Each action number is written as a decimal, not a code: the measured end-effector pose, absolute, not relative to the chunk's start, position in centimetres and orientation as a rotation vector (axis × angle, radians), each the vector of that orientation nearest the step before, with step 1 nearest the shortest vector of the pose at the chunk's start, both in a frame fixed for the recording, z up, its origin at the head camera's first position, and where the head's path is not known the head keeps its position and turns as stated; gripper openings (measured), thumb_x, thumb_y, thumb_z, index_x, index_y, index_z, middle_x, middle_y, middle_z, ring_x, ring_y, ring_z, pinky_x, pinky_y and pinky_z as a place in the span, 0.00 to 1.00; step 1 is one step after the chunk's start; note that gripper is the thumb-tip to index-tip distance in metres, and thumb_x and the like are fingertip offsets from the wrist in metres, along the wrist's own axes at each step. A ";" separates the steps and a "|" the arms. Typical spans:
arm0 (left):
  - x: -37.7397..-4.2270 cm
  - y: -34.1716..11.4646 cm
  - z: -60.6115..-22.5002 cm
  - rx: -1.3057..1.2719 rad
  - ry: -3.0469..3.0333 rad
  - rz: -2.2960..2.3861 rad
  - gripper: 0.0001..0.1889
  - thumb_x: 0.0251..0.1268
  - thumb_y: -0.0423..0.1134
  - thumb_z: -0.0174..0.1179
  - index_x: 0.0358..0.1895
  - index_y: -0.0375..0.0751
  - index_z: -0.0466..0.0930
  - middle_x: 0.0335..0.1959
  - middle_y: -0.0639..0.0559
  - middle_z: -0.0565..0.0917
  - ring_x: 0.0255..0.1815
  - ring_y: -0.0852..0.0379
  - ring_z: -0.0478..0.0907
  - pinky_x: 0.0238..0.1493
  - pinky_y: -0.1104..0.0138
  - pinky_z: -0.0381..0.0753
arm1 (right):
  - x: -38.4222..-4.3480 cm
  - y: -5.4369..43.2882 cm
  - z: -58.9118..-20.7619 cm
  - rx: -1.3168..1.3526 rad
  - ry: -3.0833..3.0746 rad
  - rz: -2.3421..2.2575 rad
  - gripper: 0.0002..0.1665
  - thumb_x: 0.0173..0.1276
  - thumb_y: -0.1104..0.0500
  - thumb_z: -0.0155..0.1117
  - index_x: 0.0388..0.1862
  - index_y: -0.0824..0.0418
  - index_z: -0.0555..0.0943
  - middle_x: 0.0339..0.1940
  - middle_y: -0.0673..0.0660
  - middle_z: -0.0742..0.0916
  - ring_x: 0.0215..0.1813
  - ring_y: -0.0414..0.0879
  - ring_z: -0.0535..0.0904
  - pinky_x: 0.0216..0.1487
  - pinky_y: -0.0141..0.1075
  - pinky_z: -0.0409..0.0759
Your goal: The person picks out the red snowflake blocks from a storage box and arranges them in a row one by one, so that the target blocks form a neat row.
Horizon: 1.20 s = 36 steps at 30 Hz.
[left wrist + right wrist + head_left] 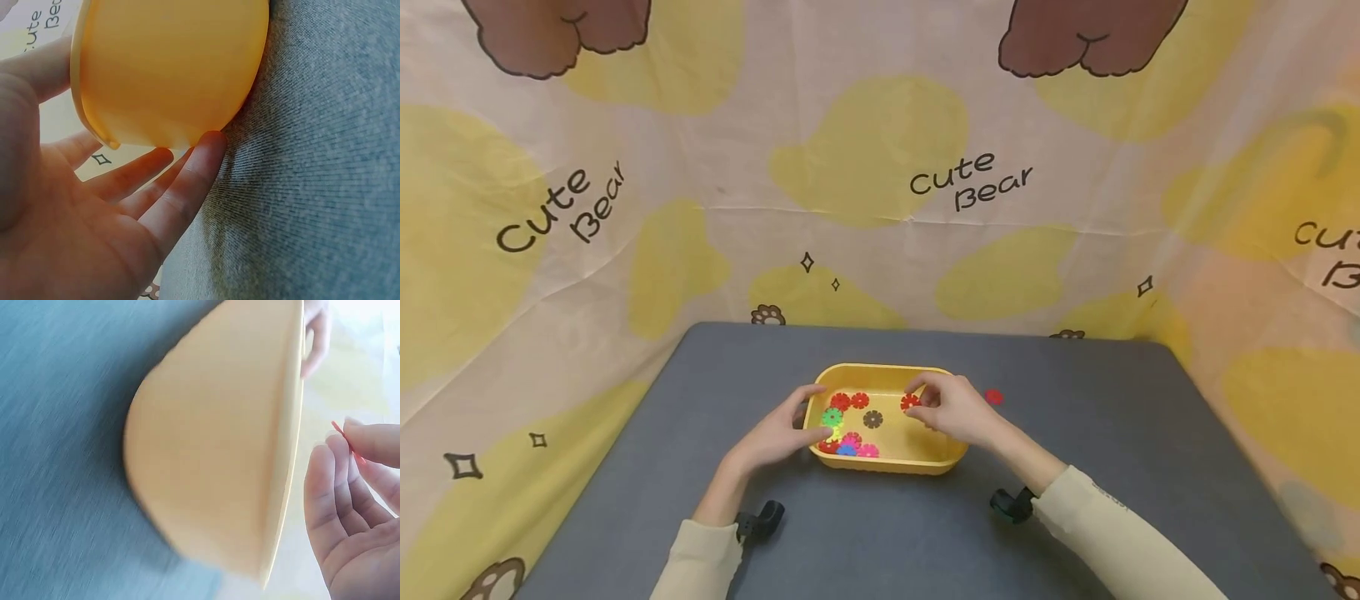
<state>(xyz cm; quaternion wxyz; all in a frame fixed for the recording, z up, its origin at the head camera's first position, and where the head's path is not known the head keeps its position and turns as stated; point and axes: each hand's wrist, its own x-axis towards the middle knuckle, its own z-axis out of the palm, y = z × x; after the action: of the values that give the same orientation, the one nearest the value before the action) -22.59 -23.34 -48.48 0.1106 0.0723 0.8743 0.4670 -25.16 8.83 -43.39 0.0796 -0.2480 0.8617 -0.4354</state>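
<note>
A yellow plastic tub (917, 454) sits on the table, with several colourful notched plastic discs inside. My left hand (778, 429) holds the tub's left end: the thumb reaches over the rim while fingertips (209, 147) touch the outer wall. Above the tub's right end, my right hand (955, 408) pinches a red notched disc (910, 403) between thumb and fingers. That disc shows edge-on in the right wrist view (347, 442). In the tub lie a green disc (832, 417), a brown disc (872, 419) and red discs (860, 401), mostly toward the left.
Another red disc (993, 397) lies on the table just right of the tub. The grey-blue tabletop (880, 533) extends around it. Behind and beside the table hangs a patterned cloth (865, 150). Each wrist wears a black strap-on device (762, 521).
</note>
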 end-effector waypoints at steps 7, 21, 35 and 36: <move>-22.7 -23.3 -48.5 0.210 2.568 1.373 0.42 0.61 0.55 0.71 0.76 0.55 0.61 0.76 0.41 0.64 0.73 0.31 0.65 0.65 0.37 0.70 | -25.7 13.2 -43.8 -0.637 2.617 -1.375 0.16 0.67 0.60 0.74 0.52 0.59 0.83 0.29 0.53 0.83 0.26 0.47 0.80 0.27 0.38 0.83; -22.7 -23.3 -48.5 0.187 2.577 1.359 0.41 0.61 0.54 0.71 0.76 0.56 0.62 0.76 0.42 0.63 0.72 0.31 0.65 0.63 0.37 0.73 | -27.4 20.4 -46.8 -0.372 2.648 -1.487 0.19 0.69 0.60 0.71 0.56 0.66 0.80 0.36 0.62 0.87 0.30 0.49 0.84 0.35 0.39 0.87; -22.7 -23.2 -48.5 0.181 2.571 1.360 0.42 0.61 0.54 0.71 0.76 0.55 0.61 0.76 0.42 0.64 0.73 0.31 0.66 0.63 0.37 0.72 | -29.4 24.7 -50.1 -0.166 2.624 -1.505 0.23 0.71 0.62 0.68 0.59 0.73 0.76 0.38 0.64 0.89 0.31 0.51 0.85 0.34 0.40 0.87; -22.7 -23.2 -48.6 0.183 2.570 1.363 0.41 0.61 0.54 0.71 0.76 0.55 0.61 0.76 0.42 0.64 0.73 0.31 0.66 0.63 0.37 0.72 | -29.6 24.7 -50.2 -0.152 2.624 -1.495 0.23 0.71 0.62 0.68 0.60 0.73 0.77 0.37 0.64 0.89 0.31 0.51 0.85 0.33 0.40 0.87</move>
<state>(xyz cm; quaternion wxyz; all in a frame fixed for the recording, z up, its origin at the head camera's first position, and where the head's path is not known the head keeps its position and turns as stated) -22.74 -23.19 -48.55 0.1130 0.0622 0.8761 0.4646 -29.59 24.73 -50.16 0.0586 -0.0502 0.8663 -0.4935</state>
